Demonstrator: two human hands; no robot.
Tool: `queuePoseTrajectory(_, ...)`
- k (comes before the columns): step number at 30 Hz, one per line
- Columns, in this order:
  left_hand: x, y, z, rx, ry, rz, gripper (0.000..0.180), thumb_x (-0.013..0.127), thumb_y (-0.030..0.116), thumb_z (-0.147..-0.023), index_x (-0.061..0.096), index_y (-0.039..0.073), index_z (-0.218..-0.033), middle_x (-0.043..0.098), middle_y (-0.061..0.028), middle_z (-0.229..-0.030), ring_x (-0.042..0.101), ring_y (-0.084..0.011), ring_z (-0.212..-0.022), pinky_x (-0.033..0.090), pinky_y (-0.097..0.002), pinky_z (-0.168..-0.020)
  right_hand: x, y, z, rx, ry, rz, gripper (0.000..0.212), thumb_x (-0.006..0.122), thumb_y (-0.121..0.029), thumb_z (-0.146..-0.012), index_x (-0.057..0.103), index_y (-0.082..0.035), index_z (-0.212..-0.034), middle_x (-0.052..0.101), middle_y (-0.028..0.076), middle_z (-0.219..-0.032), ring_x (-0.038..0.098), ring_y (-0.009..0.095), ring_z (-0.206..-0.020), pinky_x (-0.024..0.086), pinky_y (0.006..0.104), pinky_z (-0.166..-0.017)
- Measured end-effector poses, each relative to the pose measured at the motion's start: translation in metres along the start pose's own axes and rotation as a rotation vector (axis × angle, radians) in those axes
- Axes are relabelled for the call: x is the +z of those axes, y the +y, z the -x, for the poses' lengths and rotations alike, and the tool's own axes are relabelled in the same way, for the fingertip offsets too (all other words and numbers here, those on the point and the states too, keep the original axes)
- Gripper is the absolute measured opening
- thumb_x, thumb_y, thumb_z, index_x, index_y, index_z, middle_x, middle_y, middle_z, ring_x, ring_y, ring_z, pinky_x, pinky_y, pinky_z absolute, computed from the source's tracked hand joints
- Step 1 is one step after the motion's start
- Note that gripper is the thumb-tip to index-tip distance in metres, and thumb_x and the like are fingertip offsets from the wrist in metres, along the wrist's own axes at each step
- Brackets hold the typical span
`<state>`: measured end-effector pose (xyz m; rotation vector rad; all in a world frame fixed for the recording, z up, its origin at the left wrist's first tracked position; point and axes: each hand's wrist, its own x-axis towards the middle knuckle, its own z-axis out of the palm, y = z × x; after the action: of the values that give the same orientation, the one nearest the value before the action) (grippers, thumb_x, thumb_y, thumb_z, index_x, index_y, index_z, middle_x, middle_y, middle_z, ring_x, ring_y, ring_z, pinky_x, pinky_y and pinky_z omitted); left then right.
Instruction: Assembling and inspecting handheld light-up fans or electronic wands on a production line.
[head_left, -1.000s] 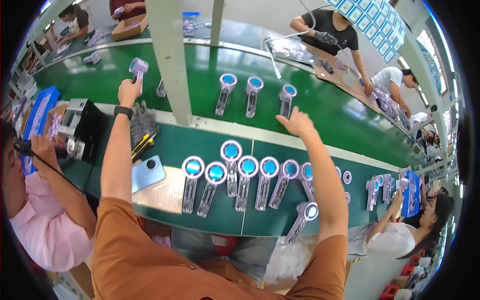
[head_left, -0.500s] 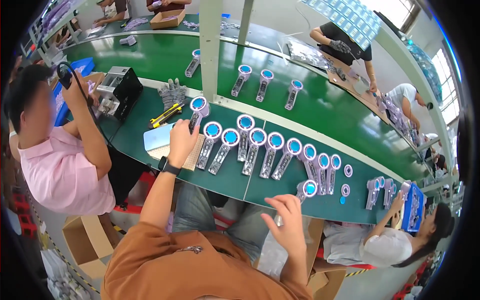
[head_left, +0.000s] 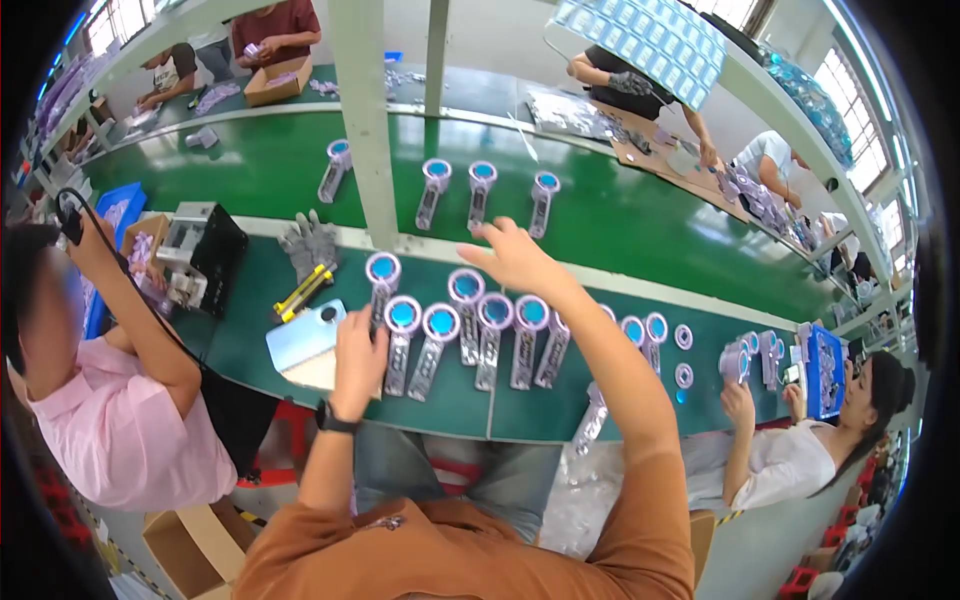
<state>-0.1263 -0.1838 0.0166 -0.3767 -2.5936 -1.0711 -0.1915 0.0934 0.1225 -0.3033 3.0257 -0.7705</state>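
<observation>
My left hand [head_left: 358,362] is closed round the lower handle of a handheld fan [head_left: 382,270], at the left end of a row of similar fans. These have pale purple round heads with blue discs and see-through handles showing parts inside. Stretched out over the row, my right hand [head_left: 515,258] is open and holds nothing I can see. It hovers by the rail between the table and the green belt, below a fan [head_left: 482,180] on the belt. My right forearm hides some fans in the row. Another fan [head_left: 592,415] lies by the table's near edge.
Left of the row are a light blue flat panel [head_left: 303,338], a yellow cutter [head_left: 303,293], a grey glove [head_left: 308,245] and a black machine [head_left: 203,255]. A white post [head_left: 365,130] rises beyond the row. Co-workers sit at both sides; a blue bin [head_left: 825,370] stands right.
My right hand has swung from the near right edge up and across the row to the rail. The left hand stays at the leftmost fan, slightly lower. The whole view has shifted.
</observation>
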Motion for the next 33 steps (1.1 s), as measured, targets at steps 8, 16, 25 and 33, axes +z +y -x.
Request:
queuePoseTrajectory(8,-0.002,0.006,0.043,-0.03,0.21,0.253,0.027,0.057,-0.002,-0.083,0.055,-0.001,-0.11,0.047,-0.0161,-0.112,0.051,-0.0272,-0.098,0.044,-0.0334,-0.082,0.094,-0.018,-0.178,0.698,0.165,0.113,0.09,0.076,-0.054,-0.071,0.046,0.003,-0.134,0.007,0.029,-0.154,0.035,0.052,-0.129,0.045,0.0556,-0.093)
queuePoseTrajectory(16,-0.003,0.001,0.026,-0.141,0.142,0.387,0.015,0.059,-0.001,-0.084,0.058,0.002,-0.099,0.048,-0.0132,-0.108,0.051,-0.0231,-0.089,0.044,-0.0315,-0.076,0.113,0.022,-0.188,0.569,0.198,0.186,0.058,0.073,-0.044,-0.074,0.065,0.003,-0.108,0.034,0.027,-0.137,0.049,0.038,-0.113,0.047,0.0414,-0.092)
queuePoseTrajectory(25,0.01,-0.006,0.03,-0.108,0.142,0.419,0.008,0.057,-0.002,-0.087,0.057,0.0,-0.094,0.05,-0.0111,-0.105,0.052,-0.0193,-0.083,0.044,-0.0287,-0.069,0.083,0.069,-0.151,0.3,0.28,0.255,0.052,0.065,-0.046,-0.081,0.068,0.003,-0.099,0.051,0.025,-0.118,0.051,0.037,-0.112,0.048,0.0465,-0.089)
queuePoseTrajectory(33,0.006,-0.007,0.035,-0.083,0.121,0.396,0.003,0.055,0.003,-0.091,0.055,0.0,-0.091,0.049,-0.0068,-0.103,0.048,-0.0126,-0.077,0.039,-0.0238,-0.066,-0.048,0.036,0.117,0.015,0.576,0.161,0.043,0.067,-0.034,-0.084,0.065,-0.001,-0.111,0.052,0.024,-0.123,0.051,0.04,-0.113,0.044,0.0464,-0.096)
